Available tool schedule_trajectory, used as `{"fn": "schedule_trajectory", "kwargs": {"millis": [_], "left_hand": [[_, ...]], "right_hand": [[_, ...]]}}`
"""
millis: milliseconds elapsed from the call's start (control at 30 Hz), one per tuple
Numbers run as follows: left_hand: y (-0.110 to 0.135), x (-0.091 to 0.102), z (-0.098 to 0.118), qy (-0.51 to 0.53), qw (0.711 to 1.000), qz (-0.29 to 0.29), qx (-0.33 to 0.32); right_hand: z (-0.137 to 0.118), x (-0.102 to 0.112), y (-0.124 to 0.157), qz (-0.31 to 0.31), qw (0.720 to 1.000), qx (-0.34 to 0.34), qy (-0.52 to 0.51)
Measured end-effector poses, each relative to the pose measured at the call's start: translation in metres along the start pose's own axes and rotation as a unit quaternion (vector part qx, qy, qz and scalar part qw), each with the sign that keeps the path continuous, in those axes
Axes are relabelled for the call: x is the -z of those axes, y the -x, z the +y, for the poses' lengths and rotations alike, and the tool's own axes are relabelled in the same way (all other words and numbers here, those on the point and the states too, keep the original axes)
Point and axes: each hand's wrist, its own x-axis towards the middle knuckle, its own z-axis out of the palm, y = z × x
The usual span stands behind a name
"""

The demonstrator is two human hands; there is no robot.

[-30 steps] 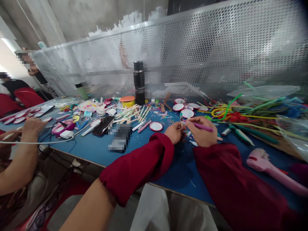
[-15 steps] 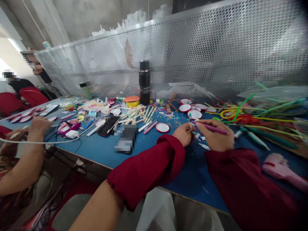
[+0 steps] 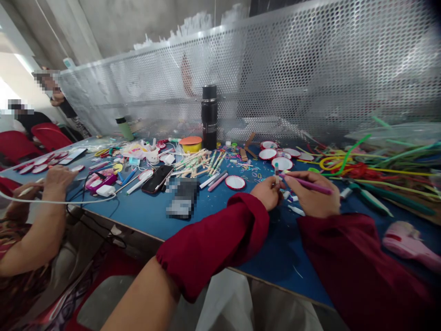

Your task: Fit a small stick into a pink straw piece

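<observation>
My left hand [image 3: 266, 193] pinches a small pale stick with a teal end [image 3: 276, 171], held upright above the blue table [image 3: 220, 204]. In my right hand [image 3: 315, 198] is a purple marker pen [image 3: 317, 186], its tip close beside the stick; whether they touch I cannot tell. A white pen cap [image 3: 296, 210] and other small pieces lie under the hands. Left of my left hand is a white, red-rimmed lid [image 3: 235, 182], with a pink marker [image 3: 217, 182] beyond it.
A black bottle [image 3: 209, 119] stands against the perforated metal panel [image 3: 155, 87]. Coloured sticks [image 3: 193, 163], a phone [image 3: 157, 179] and a pink glue gun [image 3: 408, 241] lie about. On the right are green pliers [image 3: 372, 200] and pipe cleaners [image 3: 337, 163]. A co-worker's hand [image 3: 57, 181] is at left.
The whole view has shifted slightly, so things appear a little further right. Both hands keep hold of the stick and the marker in nearly the same pose.
</observation>
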Motion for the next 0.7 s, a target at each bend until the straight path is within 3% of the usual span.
{"fn": "schedule_trajectory", "kwargs": {"millis": [400, 700], "left_hand": [[-0.001, 0.000, -0.001, 0.020, 1.000, -0.014, 0.005], [-0.006, 0.001, -0.006, -0.028, 0.999, -0.026, -0.013]], "right_hand": [[-0.004, 0.000, 0.000, -0.003, 1.000, -0.029, -0.007], [0.010, -0.004, -0.004, 0.000, 1.000, -0.003, 0.024]]}}
